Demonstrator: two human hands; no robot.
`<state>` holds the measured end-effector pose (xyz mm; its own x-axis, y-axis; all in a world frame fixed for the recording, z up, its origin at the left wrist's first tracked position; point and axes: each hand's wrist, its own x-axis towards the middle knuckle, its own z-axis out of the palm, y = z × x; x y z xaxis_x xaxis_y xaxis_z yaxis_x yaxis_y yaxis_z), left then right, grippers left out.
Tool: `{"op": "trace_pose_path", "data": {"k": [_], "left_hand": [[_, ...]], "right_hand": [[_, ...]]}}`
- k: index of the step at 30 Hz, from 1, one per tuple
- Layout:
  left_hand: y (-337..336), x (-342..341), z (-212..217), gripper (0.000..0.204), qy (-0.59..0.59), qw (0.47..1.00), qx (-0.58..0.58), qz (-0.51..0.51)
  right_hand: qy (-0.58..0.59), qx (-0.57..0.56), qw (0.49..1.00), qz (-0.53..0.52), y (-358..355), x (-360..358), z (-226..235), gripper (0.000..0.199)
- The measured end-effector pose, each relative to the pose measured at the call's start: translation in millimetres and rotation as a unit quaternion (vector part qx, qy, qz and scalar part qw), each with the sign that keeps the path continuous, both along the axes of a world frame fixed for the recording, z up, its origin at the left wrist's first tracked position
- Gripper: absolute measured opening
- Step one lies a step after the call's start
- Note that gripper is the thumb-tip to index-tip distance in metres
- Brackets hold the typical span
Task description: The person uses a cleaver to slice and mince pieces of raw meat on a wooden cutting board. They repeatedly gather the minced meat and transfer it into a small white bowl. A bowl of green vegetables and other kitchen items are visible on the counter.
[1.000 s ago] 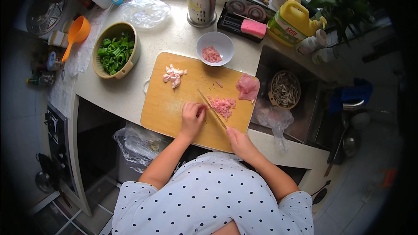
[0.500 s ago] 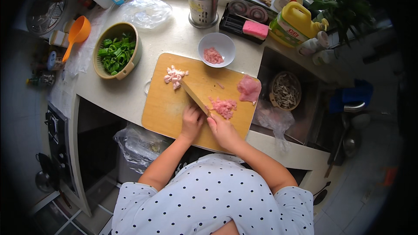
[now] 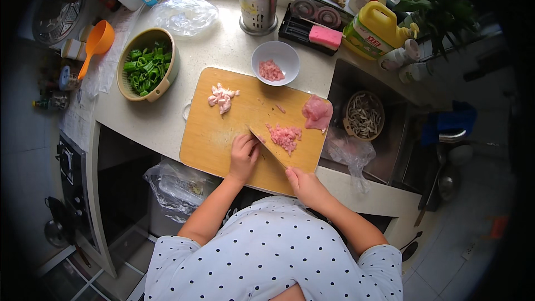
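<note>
My right hand (image 3: 307,185) is closed round the handle of a kitchen knife (image 3: 270,150), whose blade slants up and left over the wooden cutting board (image 3: 209,142). Beside the blade's far end is my left hand (image 3: 243,153), its fingers curled together; whether they pinch anything is hidden. Right of the blade lies a heap of chopped pink meat (image 3: 285,137). A larger meat slice (image 3: 317,113) rests at the board's right edge, and pale, fatty meat pieces (image 3: 223,98) at its upper left. Just beyond the board, a white bowl (image 3: 287,57) holds more chopped meat.
Cut green peppers fill a beige basket (image 3: 167,85) on the left. A chopstick holder (image 3: 258,14), pink sponge (image 3: 325,37) and yellow jug (image 3: 374,28) stand along the back. In the sink (image 3: 390,159) on the right sits a basket of greyish strips (image 3: 365,114).
The knife has drawn back toward me and to the right with my right hand, away from the pale meat pieces. My left hand stays almost in place, now beside the blade's far end.
</note>
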<state>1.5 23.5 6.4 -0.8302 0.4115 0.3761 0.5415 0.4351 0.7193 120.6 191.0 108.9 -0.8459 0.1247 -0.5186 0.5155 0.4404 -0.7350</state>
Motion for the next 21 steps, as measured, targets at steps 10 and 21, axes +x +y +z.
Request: {"op": "trace_pose_path", "data": {"k": [10,21], "left_hand": [[-3,-4,-5,0.018,0.005,1.0,-0.005,-0.022],[10,-3,15,0.015,-0.053,0.998,0.025,-0.002]], "right_hand": [[0.078,0.017,0.997,-0.01,-21,-37,-30,0.04],[-0.003,-0.032,0.998,-0.061,11,-11,13,0.042]]}}
